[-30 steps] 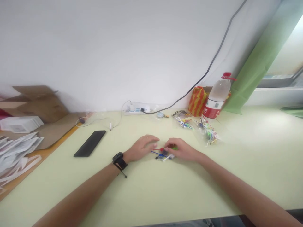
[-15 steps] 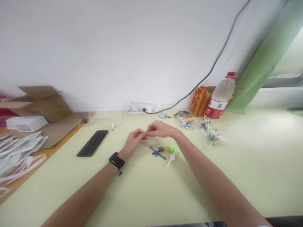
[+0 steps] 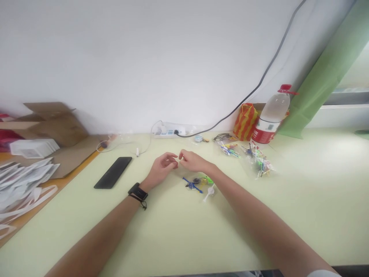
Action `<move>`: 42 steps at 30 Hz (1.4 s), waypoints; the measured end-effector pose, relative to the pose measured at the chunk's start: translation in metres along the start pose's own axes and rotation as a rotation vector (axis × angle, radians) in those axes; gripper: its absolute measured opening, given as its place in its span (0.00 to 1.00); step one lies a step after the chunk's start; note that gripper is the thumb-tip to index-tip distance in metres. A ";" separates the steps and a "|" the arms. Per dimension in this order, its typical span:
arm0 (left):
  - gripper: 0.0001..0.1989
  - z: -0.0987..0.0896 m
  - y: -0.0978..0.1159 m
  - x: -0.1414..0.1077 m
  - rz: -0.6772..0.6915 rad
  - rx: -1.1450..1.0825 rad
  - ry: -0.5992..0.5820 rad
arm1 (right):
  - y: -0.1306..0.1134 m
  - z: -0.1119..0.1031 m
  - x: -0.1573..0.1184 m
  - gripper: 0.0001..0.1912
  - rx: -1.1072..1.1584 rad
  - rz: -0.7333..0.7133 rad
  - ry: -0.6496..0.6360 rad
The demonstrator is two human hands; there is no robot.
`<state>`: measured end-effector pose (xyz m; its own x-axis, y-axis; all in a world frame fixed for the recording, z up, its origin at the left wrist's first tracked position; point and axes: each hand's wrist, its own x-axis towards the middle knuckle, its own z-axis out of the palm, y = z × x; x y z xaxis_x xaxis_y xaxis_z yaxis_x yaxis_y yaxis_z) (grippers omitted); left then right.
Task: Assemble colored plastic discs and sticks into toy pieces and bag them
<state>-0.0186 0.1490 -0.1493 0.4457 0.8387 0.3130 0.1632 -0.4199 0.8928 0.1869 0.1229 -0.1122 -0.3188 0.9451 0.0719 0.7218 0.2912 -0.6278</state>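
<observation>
My left hand, with a black watch on its wrist, hovers over the table with fingers curled and thumb bent in. Facing it, my right hand has its thumb and forefinger brought together. A narrow gap separates the two hands. Whatever either hand holds is too small or hidden to make out. Just below my right hand lie small plastic pieces with round centres and thin arms: a blue piece, a white piece, and yellow and green pieces partly covered by my right arm.
Bags of small colourful plastic parts lie at right, near a large bottle and a striped bag. A black phone-like slab is at left. A power strip sits by the wall; a cardboard box stands far left.
My fingertips, which met before, have come apart, leaving a small gap. My left hand has shifted slightly left. The plastic pieces on the table stay put.
</observation>
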 end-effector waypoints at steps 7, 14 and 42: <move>0.12 -0.013 -0.003 -0.002 0.066 0.410 -0.076 | -0.007 -0.030 -0.015 0.08 -0.226 0.016 -0.048; 0.15 -0.011 -0.008 -0.001 0.169 0.637 0.079 | -0.025 -0.036 -0.030 0.13 -0.249 -0.001 -0.543; 0.09 0.013 0.029 -0.015 0.450 0.403 0.109 | -0.006 -0.017 -0.010 0.06 0.891 0.064 -0.153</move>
<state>-0.0089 0.1195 -0.1322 0.4591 0.5704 0.6811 0.3097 -0.8213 0.4790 0.1964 0.1140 -0.0964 -0.4185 0.9069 -0.0479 0.0187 -0.0441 -0.9989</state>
